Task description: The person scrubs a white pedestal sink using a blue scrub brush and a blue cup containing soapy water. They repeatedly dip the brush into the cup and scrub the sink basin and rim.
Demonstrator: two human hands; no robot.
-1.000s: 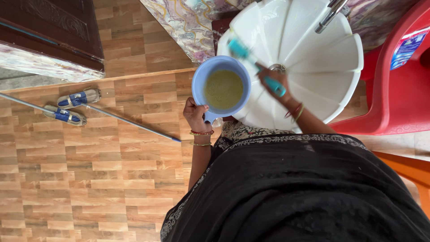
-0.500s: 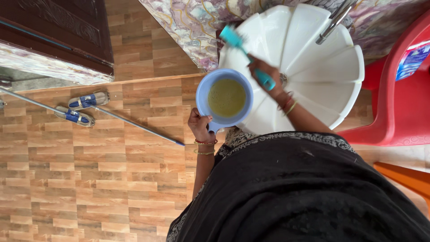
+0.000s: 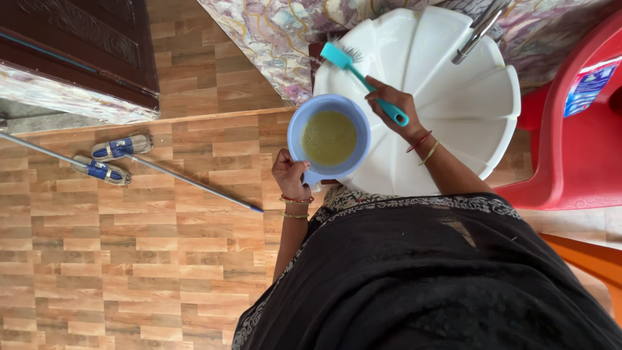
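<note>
Wood-patterned plank flooring (image 3: 129, 259) fills the left half of the head view, and a white, shell-shaped ribbed washbasin (image 3: 453, 91) sits at the top, set against a marbled, multicoloured wall panel (image 3: 272, 32). Everything below is placed by that basin.

A round pale-blue plastic mug (image 3: 329, 137) of murky yellow-green liquid hangs at the basin's left rim, overlapping it. The left hand (image 3: 289, 172) is closed around the mug's handle just below the rim, bangles on the wrist. The right hand (image 3: 392, 104) is over the basin's left part, fingers wrapped tight around the teal plastic handle of a scrubbing brush (image 3: 353, 65); the bristled head points up and left and lies on the basin's upper left edge, above the mug.

A chrome tap (image 3: 478, 26) reaches over the basin's top right. A red plastic chair (image 3: 576, 129) stands just right of the basin. Well to the left of it, a long metal-handled mop (image 3: 129, 162) lies on the floor beside a pair of blue-strapped sandals (image 3: 110, 159). A dark wooden door (image 3: 78, 39) occupies the far upper left.

Compared with half a second before, the brush head sits slightly farther left on the rim, and the mug is hardly changed in place.
</note>
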